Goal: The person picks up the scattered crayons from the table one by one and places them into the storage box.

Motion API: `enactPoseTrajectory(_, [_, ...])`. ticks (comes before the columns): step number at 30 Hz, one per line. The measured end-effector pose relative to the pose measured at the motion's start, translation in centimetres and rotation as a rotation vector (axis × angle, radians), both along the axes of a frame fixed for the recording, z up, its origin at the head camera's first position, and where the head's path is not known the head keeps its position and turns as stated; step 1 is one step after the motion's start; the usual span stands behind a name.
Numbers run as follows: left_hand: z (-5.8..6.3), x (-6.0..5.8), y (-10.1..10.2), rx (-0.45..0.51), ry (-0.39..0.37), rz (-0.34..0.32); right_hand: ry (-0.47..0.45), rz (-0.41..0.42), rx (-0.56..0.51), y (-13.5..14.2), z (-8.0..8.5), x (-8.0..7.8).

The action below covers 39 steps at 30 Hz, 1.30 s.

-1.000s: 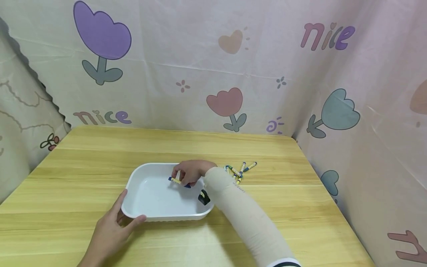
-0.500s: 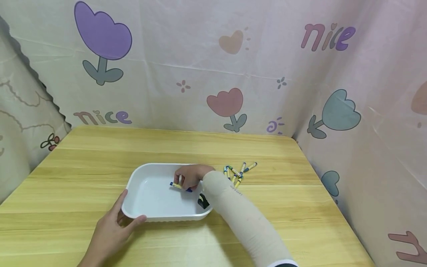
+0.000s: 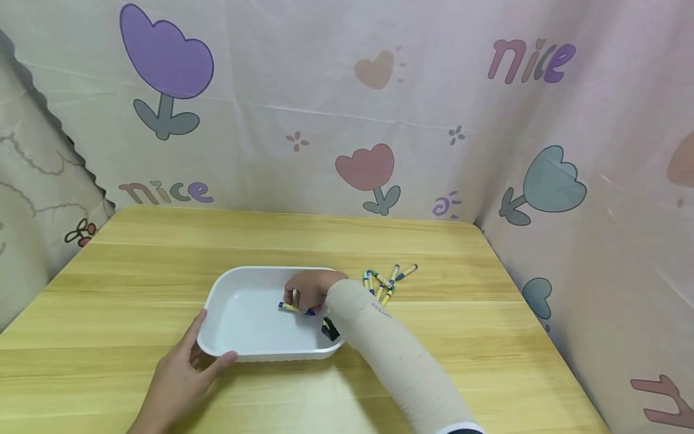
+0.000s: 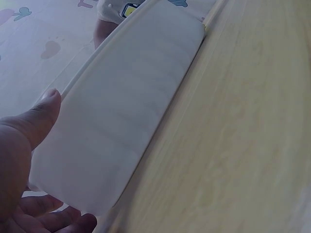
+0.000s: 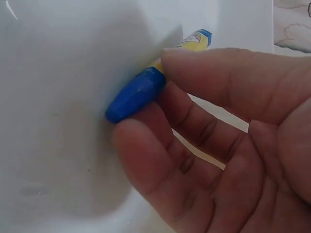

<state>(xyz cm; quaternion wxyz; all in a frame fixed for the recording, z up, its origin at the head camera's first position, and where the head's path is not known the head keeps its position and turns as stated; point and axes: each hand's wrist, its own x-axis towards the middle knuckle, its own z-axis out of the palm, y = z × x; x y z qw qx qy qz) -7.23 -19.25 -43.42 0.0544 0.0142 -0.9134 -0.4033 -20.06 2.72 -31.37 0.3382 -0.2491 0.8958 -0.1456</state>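
Observation:
A white plastic basin (image 3: 244, 319) stands on the wooden table. My left hand (image 3: 179, 374) grips its near left corner, thumb at the front rim and fingers around the side; the left wrist view shows fingertips low by the basin wall (image 4: 112, 111). Inside the basin, toward its right side, my right hand (image 3: 309, 289) pinches a blue crayon (image 5: 136, 94) with a yellow wrapper between thumb and fingers. The crayon lies sideways, close over the basin floor, its blue tip sticking out past the fingers. Part of its wrapper is hidden by the thumb.
Several more crayons (image 3: 382, 279) with yellow wrappers lie in a loose pile right of the basin, beyond the right forearm. A patterned curtain (image 3: 260, 120) hangs behind the table (image 3: 162, 241) and along its sides.
My right hand has lowered a little with the crayon, toward the basin floor. The left hand and the basin have stayed put.

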Motion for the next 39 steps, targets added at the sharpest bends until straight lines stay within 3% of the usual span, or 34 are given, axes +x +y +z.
enactPoseTrajectory(3, [0.1, 0.2, 0.0, 0.002, 0.002, 0.003, -0.019, -0.029, 0.092, -1.1, -5.6, -3.8])
enactPoseTrajectory(5, [0.1, 0.2, 0.0, 0.006, 0.005, 0.002, -0.026, -0.034, 0.072, -1.1, -6.8, -4.7])
enactPoseTrajectory(8, [0.2, 0.1, 0.0, 0.011, 0.014, 0.001, -0.033, -0.029, 0.023, -0.8, -7.2, -5.1])
enactPoseTrajectory(27, [0.0, -0.1, 0.0, -0.004, 0.033, 0.009, -0.007, -0.026, -0.037, -0.1, -4.4, -5.3])
enactPoseTrajectory(39, [0.1, 0.0, 0.1, 0.003, 0.032, 0.007, 0.04, -0.035, -0.078, 1.8, -2.2, -5.9])
